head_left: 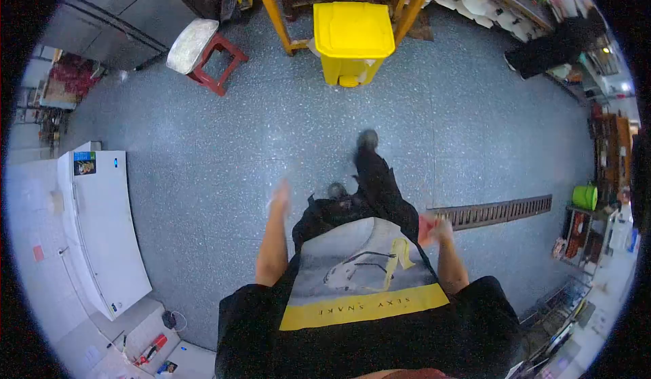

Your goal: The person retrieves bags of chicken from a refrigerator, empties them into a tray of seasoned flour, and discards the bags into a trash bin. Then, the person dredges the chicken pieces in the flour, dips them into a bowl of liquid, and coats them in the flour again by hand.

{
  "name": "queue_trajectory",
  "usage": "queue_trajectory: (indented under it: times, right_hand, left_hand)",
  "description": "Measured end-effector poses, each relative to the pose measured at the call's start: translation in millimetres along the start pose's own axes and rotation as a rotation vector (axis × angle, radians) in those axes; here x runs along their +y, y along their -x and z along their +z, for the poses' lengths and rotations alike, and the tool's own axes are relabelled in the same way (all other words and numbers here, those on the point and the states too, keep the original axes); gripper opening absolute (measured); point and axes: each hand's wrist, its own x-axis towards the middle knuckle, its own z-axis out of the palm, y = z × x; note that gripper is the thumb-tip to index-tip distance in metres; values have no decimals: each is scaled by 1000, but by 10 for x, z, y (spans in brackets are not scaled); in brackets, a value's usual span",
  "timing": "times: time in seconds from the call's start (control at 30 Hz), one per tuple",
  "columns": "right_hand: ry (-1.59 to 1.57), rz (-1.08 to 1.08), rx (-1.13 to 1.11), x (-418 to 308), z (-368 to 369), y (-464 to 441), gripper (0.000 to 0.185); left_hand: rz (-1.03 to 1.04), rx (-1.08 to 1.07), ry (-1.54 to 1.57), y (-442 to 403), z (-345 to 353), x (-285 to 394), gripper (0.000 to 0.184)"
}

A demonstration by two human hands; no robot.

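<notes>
red cloth-like thing (426, 230): beside floor drain's (502, 213) left end, held in right hand (443, 229) | left hand (281, 197): well left of drain, blurred, cannot tell its opening | handling: probably light, soft; grip bunched middle

The floor (203, 148) is blue-grey with pale flecks and a few straight seams. A yellow bin (354, 33) stands on it, just in front of a yellow-legged table (274, 13). Left of the bin, apart from it, stands a red stool (218, 64) with a pale seat. Well below and left of the bin is a white fridge (105, 230). Well below and right of the bin, a brown grate (502, 211) runs as a long strip in the floor.
</notes>
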Motion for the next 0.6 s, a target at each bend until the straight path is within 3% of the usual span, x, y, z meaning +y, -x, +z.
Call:
queue_trajectory:
  times: [0.03,0.13,0.2,0.23,0.27,0.33,0.4,0.43,0.5,0.57,0.6]
  right_hand:
    - [69,-9,-115,-12,72,53,47]
    - [-65,-35,-205,-244,192,91,48]
    - [-229,-52,-203,-449,187,-73,46]
    - [-235,-60,-208,-563,179,-359,46]
    - [-79,-161,-6,-745,81,-678,43]
    - [132,-86,-9,-1256,-444,-1488,39]
    - [127,39,-104,-1257,-582,-2951,40]
    - [67,-222,-42,-1852,-1226,-3079,40]
    - [-235,-175,182,-2714,-2419,-3198,32]
    - [-400,-276,319,-3351,-3147,-3438,31]
    - [-475,-334,386,-3645,-3452,-3501,31]
  left_hand:
    - [-58,64,-332,367,-226,-36,62]
    - [-320,21,-634,588,-527,-608,57]
    - [-139,-99,-996,377,-605,-1005,55]
    - [-144,-90,-1001,195,-645,-772,55]
    - [-170,-34,-913,50,-626,-527,53]
    - [-193,69,-724,-311,-600,75,50]
    - [-125,146,-420,-912,-542,807,48]
    - [-39,157,-185,-1257,-545,1152,49]
    - [76,60,266,-1634,-685,2235,56]
    - [204,145,-174,-1604,-944,3469,64]
    - [191,132,-186,-1492,-1052,4025,64]
